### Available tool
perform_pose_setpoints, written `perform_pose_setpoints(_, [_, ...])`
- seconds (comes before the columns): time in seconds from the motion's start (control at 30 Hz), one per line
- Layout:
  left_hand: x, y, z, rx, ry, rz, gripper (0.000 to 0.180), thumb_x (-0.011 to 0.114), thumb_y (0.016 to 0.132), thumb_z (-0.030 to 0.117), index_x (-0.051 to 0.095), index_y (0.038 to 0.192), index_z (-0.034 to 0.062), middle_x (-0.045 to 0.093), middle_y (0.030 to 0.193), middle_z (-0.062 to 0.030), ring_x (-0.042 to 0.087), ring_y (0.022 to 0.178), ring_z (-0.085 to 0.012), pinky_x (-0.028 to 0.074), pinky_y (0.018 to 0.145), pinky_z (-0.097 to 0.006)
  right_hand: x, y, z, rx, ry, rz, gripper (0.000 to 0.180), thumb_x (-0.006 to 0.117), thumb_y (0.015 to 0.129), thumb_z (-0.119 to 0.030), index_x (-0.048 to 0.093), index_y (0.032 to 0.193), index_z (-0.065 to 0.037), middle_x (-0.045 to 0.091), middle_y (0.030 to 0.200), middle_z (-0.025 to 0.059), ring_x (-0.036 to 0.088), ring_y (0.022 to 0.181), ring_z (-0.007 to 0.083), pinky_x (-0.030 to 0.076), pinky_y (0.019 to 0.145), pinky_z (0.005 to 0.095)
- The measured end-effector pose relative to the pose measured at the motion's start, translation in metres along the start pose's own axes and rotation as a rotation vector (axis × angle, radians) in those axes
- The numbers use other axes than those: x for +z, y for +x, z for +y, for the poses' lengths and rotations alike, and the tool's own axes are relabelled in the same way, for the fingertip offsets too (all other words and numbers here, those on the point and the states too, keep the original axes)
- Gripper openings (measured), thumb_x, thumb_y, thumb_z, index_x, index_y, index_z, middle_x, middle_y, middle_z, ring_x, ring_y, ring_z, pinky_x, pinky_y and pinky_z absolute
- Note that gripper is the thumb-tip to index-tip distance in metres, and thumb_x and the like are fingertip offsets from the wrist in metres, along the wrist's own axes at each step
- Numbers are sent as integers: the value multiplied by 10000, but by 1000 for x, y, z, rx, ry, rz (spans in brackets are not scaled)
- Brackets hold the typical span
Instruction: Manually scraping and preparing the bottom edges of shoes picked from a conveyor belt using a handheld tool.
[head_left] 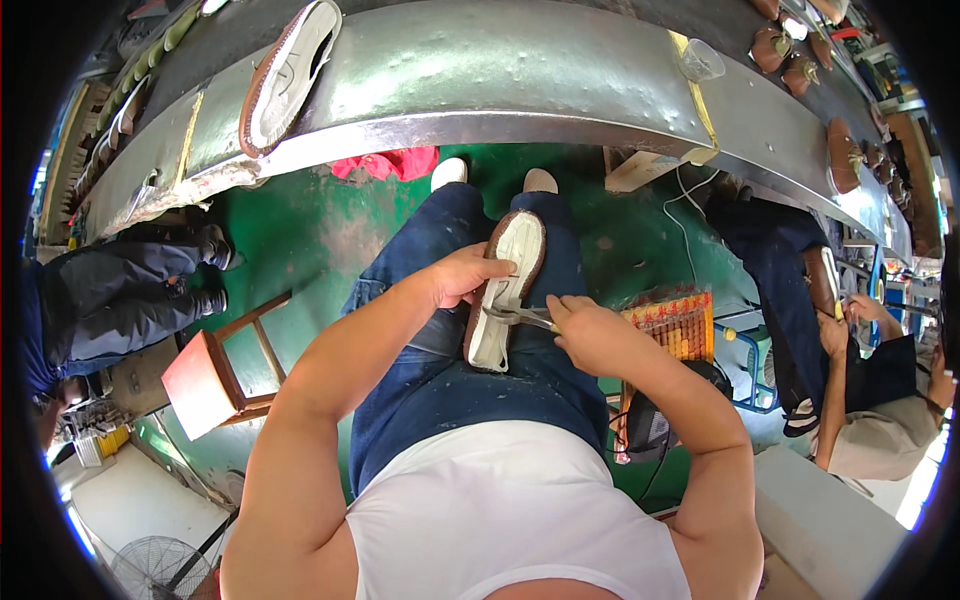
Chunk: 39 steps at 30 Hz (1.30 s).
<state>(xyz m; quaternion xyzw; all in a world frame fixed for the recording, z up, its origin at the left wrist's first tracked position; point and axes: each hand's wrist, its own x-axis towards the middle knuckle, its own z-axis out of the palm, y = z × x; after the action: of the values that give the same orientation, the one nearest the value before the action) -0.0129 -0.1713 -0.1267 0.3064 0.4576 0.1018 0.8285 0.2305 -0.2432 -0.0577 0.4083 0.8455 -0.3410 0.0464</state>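
Observation:
Across my thighs lies a shoe upper (520,245) with a pale inner side facing up and a brown stitched rim, toe end away from me. My left hand (463,277) is closed on its left edge, the thumb pressed on the pale material. My right hand (590,335) grips metal pincers (530,318) from the right. Their head lies over the middle of the shoe; whether the jaws bite the material cannot be made out.
Ahead runs a metal-topped bench (500,70) bearing another pale-lined shoe (290,80) and a clear plastic cup (702,62). A red-topped stool (205,385) stands left. At right, a co-worker's hand (833,335) is at a brown shoe (822,283). A white cable (668,215) hangs nearby.

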Motion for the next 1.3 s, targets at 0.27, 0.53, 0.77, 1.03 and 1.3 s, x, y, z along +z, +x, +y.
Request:
perform_pose_setpoints(0.27, [-9,1,-15,65,-82,1,532,663,924,247,467,1390,81,623,1229,-101,646,1046,-230,548,843,-452,26,6,5,10,29,232,247,645,895,-223,593,1014,-13,660,888,174,659,841,370,535,762,452])
perform_pose_setpoints(0.53, [18,-35,-38,224,-70,6,789,601,982,201,87,1578,130,346,1531,-108,331,1411,-210,270,1166,-361,23,-11,5,270,306,-78,254,613,935,-249,588,1000,-5,671,876,234,662,883,401,509,772,496])
perform_pose_setpoints(0.77, [30,-14,-65,378,-66,189,749,560,987,153,95,1574,141,351,1528,-121,343,1406,-231,284,1152,-351,49,-36,-11,97,-36,52,192,591,924,-181,575,953,8,638,889,204,659,815,379,535,731,445])
perform_pose_setpoints(1.03, [42,-15,-87,593,661,433,875,602,934,257,32,1541,-11,149,1563,-300,175,1463,-418,190,1189,-427,32,0,68,320,984,-854,298,641,941,-315,663,1025,-29,678,838,27,662,708,124,472,498,299])
perform_pose_setpoints(1.3, [40,-44,-96,322,516,279,937,562,956,239,-134,1538,6,40,1598,-268,117,1492,-371,162,1199,-366,11,-15,73,307,1089,-815,327,576,992,-255,586,1168,21,677,1008,96,697,866,194,597,568,335])
